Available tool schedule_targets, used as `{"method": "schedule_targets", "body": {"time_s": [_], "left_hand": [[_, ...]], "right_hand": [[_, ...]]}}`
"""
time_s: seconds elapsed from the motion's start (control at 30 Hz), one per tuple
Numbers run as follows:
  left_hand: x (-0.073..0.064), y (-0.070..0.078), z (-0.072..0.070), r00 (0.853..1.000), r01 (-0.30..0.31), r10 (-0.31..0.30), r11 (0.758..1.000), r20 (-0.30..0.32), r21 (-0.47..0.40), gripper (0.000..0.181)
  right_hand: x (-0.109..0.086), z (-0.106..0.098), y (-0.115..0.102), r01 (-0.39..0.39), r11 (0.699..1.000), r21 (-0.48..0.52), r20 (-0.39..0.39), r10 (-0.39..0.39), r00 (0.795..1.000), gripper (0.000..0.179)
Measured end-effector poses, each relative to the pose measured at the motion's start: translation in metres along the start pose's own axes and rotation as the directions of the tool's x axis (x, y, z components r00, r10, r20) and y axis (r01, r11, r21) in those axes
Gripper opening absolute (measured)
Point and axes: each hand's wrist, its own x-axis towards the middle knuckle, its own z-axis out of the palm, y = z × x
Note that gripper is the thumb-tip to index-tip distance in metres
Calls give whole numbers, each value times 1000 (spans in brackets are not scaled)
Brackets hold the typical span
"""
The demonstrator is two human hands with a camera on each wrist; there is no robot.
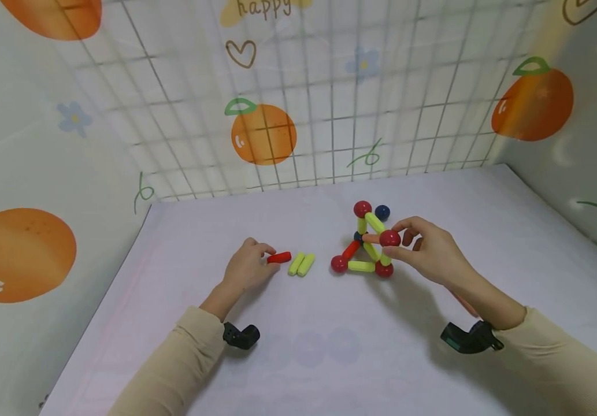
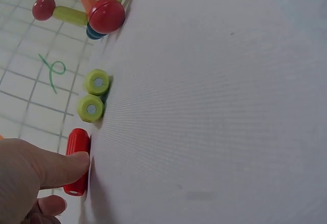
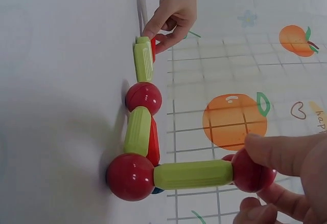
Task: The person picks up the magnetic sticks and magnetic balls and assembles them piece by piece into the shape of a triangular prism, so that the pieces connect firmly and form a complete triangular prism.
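Note:
My left hand (image 1: 242,267) pinches a short red rod (image 1: 280,257) low over the table, thumb along its near side in the left wrist view. Beside that rod lie two yellow-green rods (image 1: 306,265), side by side. To the right stands a frame of balls and rods, with yellow-green rods (image 1: 362,266), a red rod (image 1: 351,250) and red balls (image 1: 339,264) at its corners. My right hand (image 1: 433,251) holds the frame's raised front red ball (image 3: 254,170) between thumb and fingers. An upright yellow-green rod (image 3: 193,174) joins this ball to a lower red ball (image 3: 130,177).
A loose dark blue ball (image 1: 382,212) sits behind the frame. Partly hidden by my right forearm, a salmon-coloured rod (image 1: 466,303) lies on the table (image 1: 298,381). A printed curtain (image 1: 189,115) and a wire grid (image 1: 342,127) rise at the table's back edge.

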Motion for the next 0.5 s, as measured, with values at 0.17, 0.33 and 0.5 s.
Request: {"method": "schedule_targets", "body": {"time_s": [0.17, 0.33, 0.5], "left_hand": [[1, -1, 0, 1000, -12, 12, 1000, 3, 10, 30], [-2, -1, -1, 1000, -8, 7, 998, -20, -63, 25], [-7, 6, -1, 1000, -15, 11, 965, -17, -260, 23]], "right_hand": [[0, 0, 0, 11, 1000, 9, 7, -11, 1000, 48], [0, 0, 1, 19, 1000, 15, 8, -20, 1000, 49], [0, -1, 2, -2, 1000, 7, 8, 2, 1000, 50]]}}
